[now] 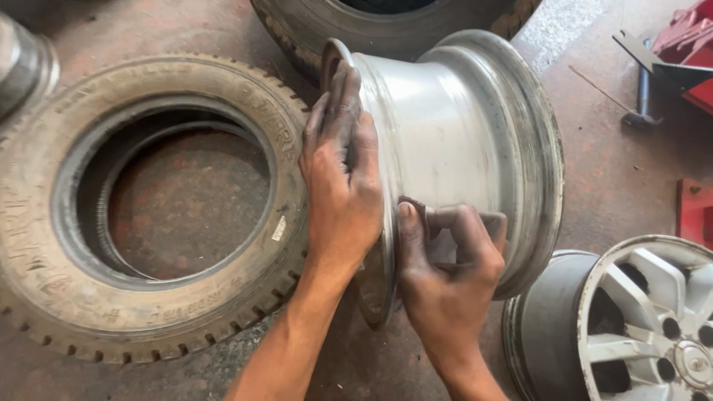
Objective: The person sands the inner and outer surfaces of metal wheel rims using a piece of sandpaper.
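A bare silver steel wheel rim (460,141) stands on its edge on the floor, its barrel facing up toward me. My left hand (340,178) lies flat over the rim's left flange, fingers pointing up, steadying it. My right hand (449,267) presses a small dark piece of abrasive paper (416,208) against the lower part of the barrel, with the thumb up along the flange. Both hands are smeared with dark grime.
A worn tyre (141,215) lies flat on the reddish concrete floor to the left, touching the rim. Another tyre (386,22) lies behind. An alloy wheel (631,319) sits at the lower right. A hammer-like tool (642,96) and red equipment (691,44) lie at the upper right.
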